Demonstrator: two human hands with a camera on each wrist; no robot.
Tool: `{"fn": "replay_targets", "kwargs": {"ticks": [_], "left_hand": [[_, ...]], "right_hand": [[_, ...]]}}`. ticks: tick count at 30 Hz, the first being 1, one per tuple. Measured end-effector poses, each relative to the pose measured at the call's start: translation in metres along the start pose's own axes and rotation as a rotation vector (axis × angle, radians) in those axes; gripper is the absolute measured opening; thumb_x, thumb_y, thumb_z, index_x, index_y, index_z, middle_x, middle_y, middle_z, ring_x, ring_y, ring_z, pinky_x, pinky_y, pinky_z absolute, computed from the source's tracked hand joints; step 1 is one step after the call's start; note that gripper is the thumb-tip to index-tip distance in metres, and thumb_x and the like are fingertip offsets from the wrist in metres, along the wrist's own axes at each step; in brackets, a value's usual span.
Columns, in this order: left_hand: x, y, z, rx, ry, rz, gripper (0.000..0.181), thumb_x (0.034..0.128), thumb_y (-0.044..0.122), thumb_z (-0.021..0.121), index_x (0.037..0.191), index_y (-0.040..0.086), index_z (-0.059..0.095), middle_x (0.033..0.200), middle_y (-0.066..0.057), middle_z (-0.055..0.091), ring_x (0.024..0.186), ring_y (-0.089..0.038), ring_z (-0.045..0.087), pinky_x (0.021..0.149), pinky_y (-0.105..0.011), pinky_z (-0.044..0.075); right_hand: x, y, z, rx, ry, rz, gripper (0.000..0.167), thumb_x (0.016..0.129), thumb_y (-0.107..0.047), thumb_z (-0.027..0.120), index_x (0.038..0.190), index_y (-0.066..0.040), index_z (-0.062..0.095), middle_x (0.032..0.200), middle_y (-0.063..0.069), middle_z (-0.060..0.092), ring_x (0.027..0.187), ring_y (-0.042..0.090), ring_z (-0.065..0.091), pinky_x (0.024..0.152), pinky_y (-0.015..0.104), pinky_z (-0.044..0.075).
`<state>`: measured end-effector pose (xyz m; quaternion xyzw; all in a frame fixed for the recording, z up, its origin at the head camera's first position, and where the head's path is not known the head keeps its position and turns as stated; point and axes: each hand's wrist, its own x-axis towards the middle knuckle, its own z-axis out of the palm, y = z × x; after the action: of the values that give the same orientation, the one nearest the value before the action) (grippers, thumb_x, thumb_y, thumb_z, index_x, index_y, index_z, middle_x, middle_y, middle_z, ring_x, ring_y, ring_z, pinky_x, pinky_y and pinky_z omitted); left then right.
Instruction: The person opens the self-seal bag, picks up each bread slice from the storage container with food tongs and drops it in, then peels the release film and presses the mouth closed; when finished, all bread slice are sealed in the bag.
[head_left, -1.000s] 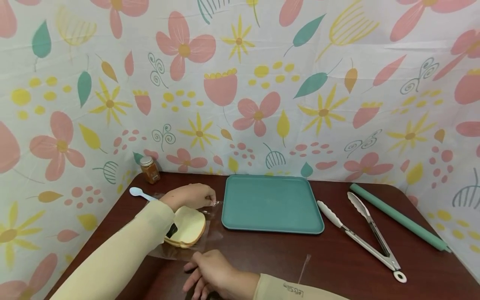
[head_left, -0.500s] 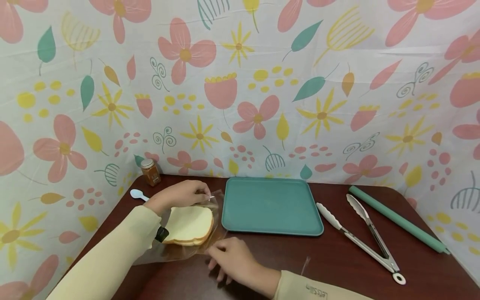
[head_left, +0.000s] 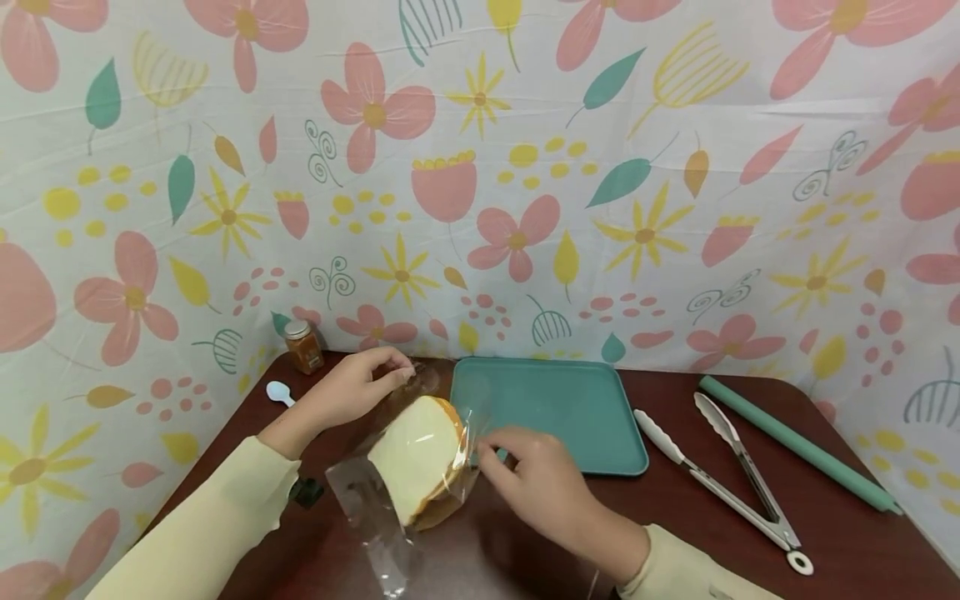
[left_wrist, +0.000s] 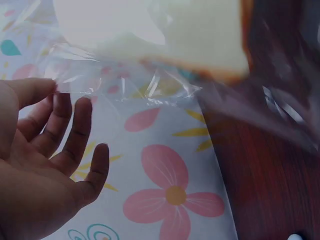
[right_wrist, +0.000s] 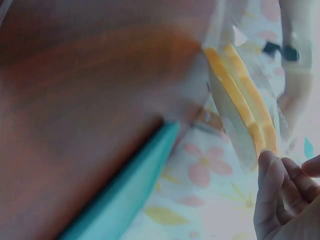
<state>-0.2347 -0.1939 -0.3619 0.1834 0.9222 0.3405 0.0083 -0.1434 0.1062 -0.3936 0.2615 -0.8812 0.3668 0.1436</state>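
Observation:
Two stacked slices of bread (head_left: 416,454) sit inside a clear plastic bag (head_left: 367,504), tilted and lifted off the table. My left hand (head_left: 352,392) pinches the bag's upper left edge between thumb and fingertips; in the left wrist view the other fingers of that left hand (left_wrist: 55,155) are loosely bent. On the opposite side, my right hand (head_left: 543,487) pinches the bag near the crust. The right wrist view has the bread (right_wrist: 242,95) edge-on, both slices together, above the fingertips of the right hand (right_wrist: 285,195).
A teal tray (head_left: 540,408) lies behind the right hand. White-tipped tongs (head_left: 738,475) and a green roll (head_left: 798,442) are on the right. At the back left stand a jar (head_left: 303,346) with orange contents and a pale blue spoon (head_left: 280,392). A flowered cloth (head_left: 517,167) hangs behind.
The bag with the bread has been lifted from the table, turned and tilted. My right hand has moved right and up to the bag's edge; my left hand has shifted slightly left and up.

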Motion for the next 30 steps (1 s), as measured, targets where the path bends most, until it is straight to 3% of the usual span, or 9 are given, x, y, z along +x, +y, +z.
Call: {"fn": "replay_targets", "kwargs": {"ticks": [6, 14, 19, 23, 26, 30], "left_hand": [[-0.011, 0.009, 0.0, -0.061, 0.109, 0.022, 0.025, 0.1096, 0.048, 0.059, 0.118, 0.029, 0.071, 0.11, 0.005, 0.074, 0.088, -0.021, 0.062, 0.078, -0.037, 0.05], [-0.025, 0.02, 0.002, -0.151, 0.185, 0.103, 0.017, 0.1095, 0.042, 0.062, 0.118, 0.031, 0.071, 0.113, 0.007, 0.075, 0.105, -0.015, 0.068, 0.089, -0.038, 0.054], [-0.034, 0.031, 0.0, -0.228, 0.236, 0.18, 0.014, 0.1099, 0.031, 0.063, 0.119, 0.026, 0.072, 0.114, 0.003, 0.076, 0.102, -0.015, 0.071, 0.085, -0.03, 0.058], [-0.04, 0.047, -0.007, -0.271, 0.287, 0.244, 0.014, 0.1098, 0.023, 0.064, 0.119, 0.019, 0.072, 0.114, 0.0, 0.075, 0.099, -0.012, 0.07, 0.084, -0.025, 0.058], [-0.044, 0.059, -0.016, -0.286, 0.337, 0.318, 0.013, 0.1091, 0.016, 0.064, 0.118, 0.013, 0.073, 0.113, 0.0, 0.073, 0.098, -0.009, 0.068, 0.084, -0.021, 0.057], [-0.048, 0.074, -0.022, -0.339, 0.403, 0.486, 0.013, 0.1052, -0.001, 0.064, 0.113, 0.005, 0.072, 0.111, 0.001, 0.072, 0.098, -0.008, 0.067, 0.086, -0.019, 0.057]], "right_hand": [[0.001, 0.004, -0.028, -0.002, 0.117, -0.161, 0.014, 0.103, -0.012, 0.071, 0.1, -0.023, 0.081, 0.094, -0.01, 0.078, 0.078, -0.005, 0.062, 0.064, 0.019, 0.057], [0.007, 0.001, -0.061, -0.005, 0.273, -0.388, 0.025, 0.095, 0.002, 0.074, 0.1, -0.022, 0.076, 0.086, -0.011, 0.069, 0.071, -0.002, 0.054, 0.063, 0.011, 0.047], [0.011, -0.006, -0.084, -0.05, 0.315, -0.44, 0.02, 0.096, 0.001, 0.074, 0.102, -0.018, 0.076, 0.087, -0.008, 0.069, 0.072, 0.0, 0.057, 0.066, 0.012, 0.049], [0.018, -0.014, -0.106, -0.068, 0.355, -0.427, 0.015, 0.097, -0.001, 0.073, 0.099, -0.015, 0.077, 0.082, -0.007, 0.068, 0.071, 0.0, 0.058, 0.067, 0.013, 0.05], [0.023, -0.021, -0.122, -0.052, 0.398, -0.433, 0.012, 0.098, -0.001, 0.073, 0.098, -0.011, 0.078, 0.08, -0.005, 0.069, 0.072, -0.003, 0.059, 0.067, 0.01, 0.052], [0.024, -0.028, -0.137, -0.036, 0.478, -0.5, 0.015, 0.106, -0.013, 0.068, 0.1, -0.005, 0.079, 0.082, 0.002, 0.072, 0.074, -0.004, 0.062, 0.071, 0.007, 0.055]]}}
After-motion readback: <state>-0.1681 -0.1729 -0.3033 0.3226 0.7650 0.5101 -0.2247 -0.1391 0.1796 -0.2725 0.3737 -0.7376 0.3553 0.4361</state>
